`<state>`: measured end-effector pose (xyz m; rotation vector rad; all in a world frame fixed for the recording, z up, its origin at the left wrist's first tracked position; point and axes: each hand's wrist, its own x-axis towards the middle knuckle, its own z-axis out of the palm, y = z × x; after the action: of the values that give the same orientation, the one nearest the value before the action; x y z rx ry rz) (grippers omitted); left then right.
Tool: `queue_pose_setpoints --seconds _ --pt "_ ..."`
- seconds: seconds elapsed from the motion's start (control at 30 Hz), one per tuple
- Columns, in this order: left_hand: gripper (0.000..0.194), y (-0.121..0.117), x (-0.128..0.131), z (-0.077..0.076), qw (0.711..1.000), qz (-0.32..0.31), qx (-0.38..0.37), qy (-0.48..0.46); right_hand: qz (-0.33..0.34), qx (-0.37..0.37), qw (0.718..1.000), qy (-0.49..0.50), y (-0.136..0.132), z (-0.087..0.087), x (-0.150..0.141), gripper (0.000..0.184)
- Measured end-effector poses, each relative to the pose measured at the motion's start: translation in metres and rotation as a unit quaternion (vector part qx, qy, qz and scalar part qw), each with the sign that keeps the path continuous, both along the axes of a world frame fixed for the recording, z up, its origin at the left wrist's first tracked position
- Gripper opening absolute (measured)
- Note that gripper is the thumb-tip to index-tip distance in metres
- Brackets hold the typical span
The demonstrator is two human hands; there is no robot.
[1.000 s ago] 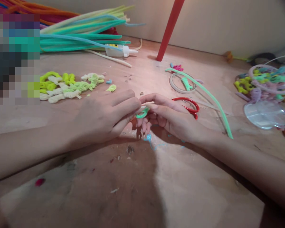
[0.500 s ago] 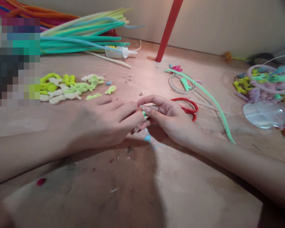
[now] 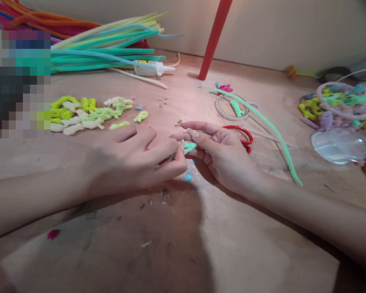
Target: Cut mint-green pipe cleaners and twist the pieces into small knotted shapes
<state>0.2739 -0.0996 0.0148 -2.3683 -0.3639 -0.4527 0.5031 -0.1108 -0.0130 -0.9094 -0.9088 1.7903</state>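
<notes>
Between my two hands is a short green pipe cleaner piece (image 3: 189,147), partly covered by fingers. My left hand (image 3: 137,156) pinches its left end between thumb and index finger, the other fingers curled. From the right, my right hand (image 3: 221,150) has its fingers closed around the other end; the exact hold is partly hidden. Red-handled scissors (image 3: 247,137) lie just behind my right hand, their blades hidden by it. A long green pipe cleaner (image 3: 270,122) curves along the table to the right. Beyond the hands, a pale ring (image 3: 218,113) encircles a small twisted green piece (image 3: 238,108).
A bundle of pipe cleaners (image 3: 110,57) lies at the back left beside a glue bottle (image 3: 149,68). Twisted yellow, white and green pieces (image 3: 94,116) lie at left. A red post (image 3: 215,40) stands behind. At right, a colourful pile (image 3: 332,101) sits by a clear plastic dish (image 3: 338,146).
My left thumb and index finger have closed into a tighter pinch. More of the green piece now shows between my hands, and the right fingers have shifted slightly.
</notes>
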Motion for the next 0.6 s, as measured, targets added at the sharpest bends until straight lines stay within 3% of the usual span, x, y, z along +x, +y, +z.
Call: queue_pose_setpoints --seconds 0.27,0.43,0.6 --pt "0.011 0.014 -0.004 -0.012 0.999 0.0 -0.01 -0.048 0.031 -0.01 0.999 0.017 0.002 -0.002 -0.002 0.028" --pt "0.014 0.017 -0.006 -0.008 1.0 0.009 -0.001 -0.027 0.045 0.002 0.999 0.005 0.002 -0.005 -0.001 0.014" --pt "0.025 0.009 -0.003 -0.011 1.0 0.013 0.011 0.001 0.052 0.015 0.999 0.009 0.003 -0.007 -0.001 0.012"
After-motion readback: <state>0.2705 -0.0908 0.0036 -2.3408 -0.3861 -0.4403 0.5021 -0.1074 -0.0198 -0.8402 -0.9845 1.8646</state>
